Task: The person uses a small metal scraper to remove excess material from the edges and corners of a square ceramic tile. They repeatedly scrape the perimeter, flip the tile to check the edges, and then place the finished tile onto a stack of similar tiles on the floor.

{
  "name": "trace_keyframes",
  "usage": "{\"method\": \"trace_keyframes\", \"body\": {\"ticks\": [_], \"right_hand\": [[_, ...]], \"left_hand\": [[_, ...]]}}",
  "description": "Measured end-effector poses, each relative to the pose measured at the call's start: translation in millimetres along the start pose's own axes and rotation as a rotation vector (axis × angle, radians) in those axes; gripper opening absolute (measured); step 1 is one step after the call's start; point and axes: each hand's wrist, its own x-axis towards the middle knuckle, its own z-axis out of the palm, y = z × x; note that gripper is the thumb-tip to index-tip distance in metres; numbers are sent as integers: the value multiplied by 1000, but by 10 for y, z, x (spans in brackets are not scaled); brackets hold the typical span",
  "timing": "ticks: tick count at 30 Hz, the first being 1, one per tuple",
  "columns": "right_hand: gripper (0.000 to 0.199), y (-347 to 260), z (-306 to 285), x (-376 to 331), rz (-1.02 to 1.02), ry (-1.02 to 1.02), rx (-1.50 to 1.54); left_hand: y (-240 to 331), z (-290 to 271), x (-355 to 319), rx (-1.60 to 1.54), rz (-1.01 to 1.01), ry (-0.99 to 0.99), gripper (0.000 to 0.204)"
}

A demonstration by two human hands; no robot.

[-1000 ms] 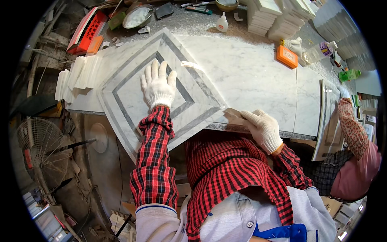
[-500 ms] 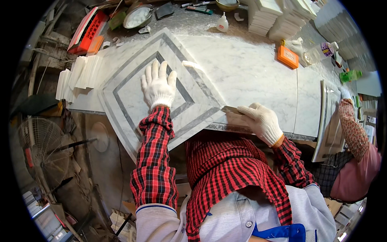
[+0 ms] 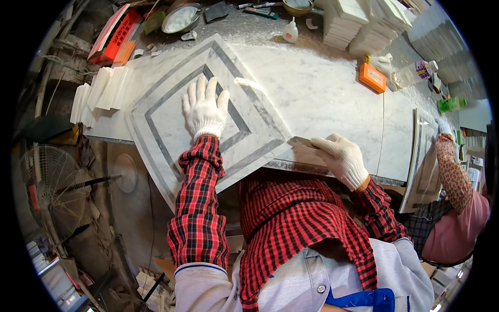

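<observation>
A square marble tile (image 3: 169,112), white with nested grey bands, lies turned cornerwise on the bench, its near corner hanging past the front edge. My left hand (image 3: 205,110), in a white knit glove, rests flat on it with the fingers stretched out. At the tile's right corner, my gloved right hand (image 3: 343,160) grips a thin flat metal blade (image 3: 301,141), whose tip is at or very near the tile's edge. The blade's handle end is hidden in the fingers. A small bright white patch (image 3: 247,82) shows at the tile's upper right edge.
White marble slabs (image 3: 332,99) top the bench. Thin white strips (image 3: 101,96) are stacked at left; a white squeeze bottle (image 3: 290,31), orange box (image 3: 372,78) and tile stacks (image 3: 340,26) stand behind. A fan (image 3: 54,187) is lower left. A co-worker's arm (image 3: 453,166) holds another tile (image 3: 420,161).
My right hand and the blade have shifted slightly right. My left hand stays flat on the tile. The co-worker's tile has tilted or lowered a little.
</observation>
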Motion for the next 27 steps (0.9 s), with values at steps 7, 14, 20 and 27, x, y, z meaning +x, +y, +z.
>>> {"method": "trace_keyframes", "body": {"ticks": [7, 14, 20, 27], "right_hand": [[25, 46, 61, -130, 0, -1, 3], [24, -33, 57, 40, -22, 31, 7], [22, -56, 42, 17, 59, 40, 32], [27, -321, 245, -122, 103, 6, -103]], "left_hand": [[2, 3, 5, 13, 11, 18, 43], [27, -53, 28, 35, 0, -31, 44], [9, -8, 0, 35, 16, 20, 42], [13, -18, 16, 17, 19, 10, 42]]}}
